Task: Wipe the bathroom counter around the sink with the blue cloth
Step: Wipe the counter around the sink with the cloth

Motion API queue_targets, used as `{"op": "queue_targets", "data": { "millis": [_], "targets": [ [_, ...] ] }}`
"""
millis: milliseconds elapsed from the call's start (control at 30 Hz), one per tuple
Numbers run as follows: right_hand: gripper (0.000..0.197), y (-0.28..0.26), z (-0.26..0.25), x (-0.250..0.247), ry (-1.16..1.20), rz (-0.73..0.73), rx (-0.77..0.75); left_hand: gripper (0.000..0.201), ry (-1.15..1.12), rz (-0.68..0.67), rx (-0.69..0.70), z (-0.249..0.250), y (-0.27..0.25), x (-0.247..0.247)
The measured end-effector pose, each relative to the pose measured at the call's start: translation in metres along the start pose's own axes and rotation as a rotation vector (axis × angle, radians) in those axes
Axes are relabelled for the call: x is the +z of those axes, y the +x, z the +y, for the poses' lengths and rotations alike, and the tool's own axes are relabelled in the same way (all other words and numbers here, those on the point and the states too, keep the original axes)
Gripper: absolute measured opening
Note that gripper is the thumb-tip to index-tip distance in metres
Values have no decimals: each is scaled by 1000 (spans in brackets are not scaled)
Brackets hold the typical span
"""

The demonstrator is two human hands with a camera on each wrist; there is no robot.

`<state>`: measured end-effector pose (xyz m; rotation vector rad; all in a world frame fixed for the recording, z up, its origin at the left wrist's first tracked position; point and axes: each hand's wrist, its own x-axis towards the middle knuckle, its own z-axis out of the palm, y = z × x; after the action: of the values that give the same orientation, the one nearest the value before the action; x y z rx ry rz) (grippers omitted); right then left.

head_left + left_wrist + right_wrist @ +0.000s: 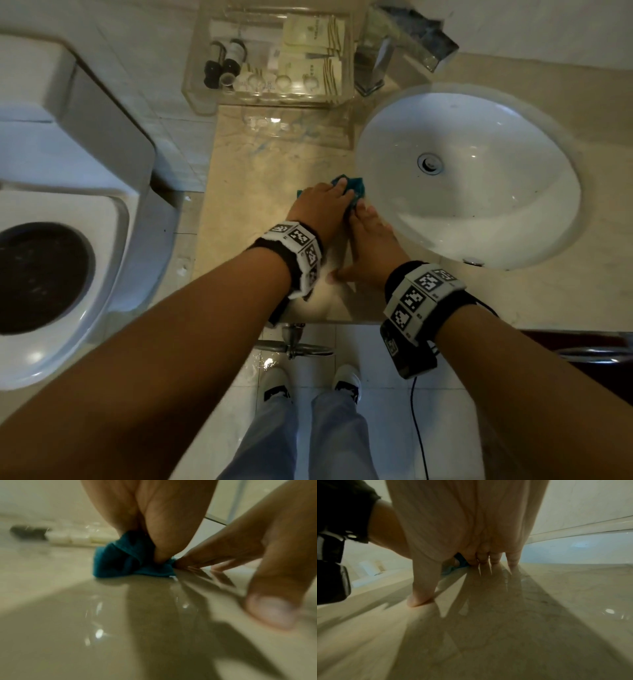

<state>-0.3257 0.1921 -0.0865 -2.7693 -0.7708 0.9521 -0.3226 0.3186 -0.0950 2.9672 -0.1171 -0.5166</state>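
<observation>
The blue cloth [351, 185] lies bunched on the beige counter [253, 212], just left of the white sink [486, 219]. My left hand [325, 202] sits on top of it, and in the left wrist view its fingers dig into the bunched blue cloth [123, 561] and grip it. My right hand [368, 236] lies flat on the counter right behind it. Its straight fingers [219, 555] reach the cloth's edge, and its thumb [419, 596] presses on the glossy stone. The right wrist view shows only a sliver of the cloth [452, 568] past the palm.
A clear tray [202, 97] of small bottles and sachets stands at the back of the counter. The chrome faucet [376, 65] rises to its right. A toilet [68, 246] is at the left. The counter's front edge [342, 320] runs under my wrists.
</observation>
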Motion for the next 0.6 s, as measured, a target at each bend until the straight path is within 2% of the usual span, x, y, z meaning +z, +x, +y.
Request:
{"op": "queue_targets", "data": {
  "millis": [67,233,333,433,500,600],
  "targets": [
    [125,-1,1,0,-14,-21,-1,59,42,-32,9,-14,2,-5],
    [124,-2,2,1,-8,-45,-3,54,-9,-4,-287,-34,12,-20],
    [125,0,2,1,-11,-42,-5,50,22,-15,-259,-23,14,-21],
    [127,1,1,1,-6,-22,-7,52,35,-24,-100,-3,12,-13],
    [127,1,1,0,4,-16,-10,53,31,-28,-45,1,10,-8],
    [125,0,1,0,-30,-43,-6,51,-11,4,-176,-16,6,-13]
  ]
}}
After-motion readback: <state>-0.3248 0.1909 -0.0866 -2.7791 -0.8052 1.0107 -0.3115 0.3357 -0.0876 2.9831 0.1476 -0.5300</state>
